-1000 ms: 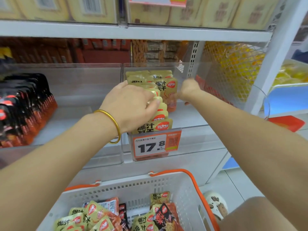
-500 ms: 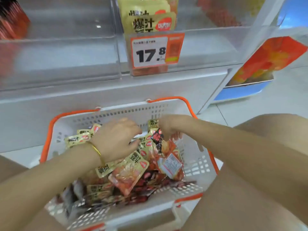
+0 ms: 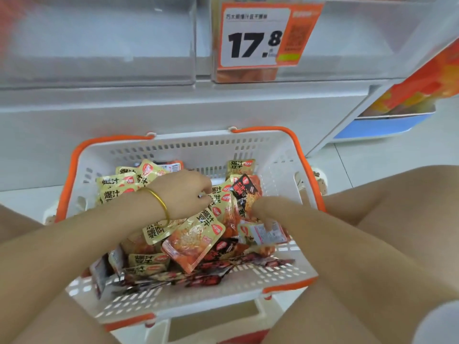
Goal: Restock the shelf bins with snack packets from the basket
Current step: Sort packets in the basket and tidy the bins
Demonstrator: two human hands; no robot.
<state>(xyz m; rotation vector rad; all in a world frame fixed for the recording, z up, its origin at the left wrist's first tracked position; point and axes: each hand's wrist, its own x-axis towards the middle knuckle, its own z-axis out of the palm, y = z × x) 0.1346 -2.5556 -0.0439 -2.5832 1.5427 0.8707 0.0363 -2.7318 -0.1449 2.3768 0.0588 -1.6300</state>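
A white plastic basket [image 3: 278, 155] with an orange rim sits on the floor in front of a white shelf unit, seen from above between a person's bare knees. It holds a loose heap of snack packets [image 3: 196, 239]: yellow ones with black lettering piled toward the far left corner and the middle, orange ones across the centre, and dark red-and-black ones along the near edge.

Both hands reach down into the heap. The left hand [image 3: 183, 192], with a gold bangle [image 3: 159, 203] on its wrist, is over the middle of the basket, its fingers curled and pinching the top of a yellow packet [image 3: 218, 197]. The right hand [image 3: 260, 209] is just beside it, toward the basket's right side, its fingers buried among the packets near a black and orange packet [image 3: 244, 192]; whether it grips anything cannot be told.

Above the basket, along the shelf's front edge, stand clear plastic bins [image 3: 99, 45]. A price tag [image 3: 260, 33] reading 17.8, white with an orange border, is fixed to the front of the middle one.
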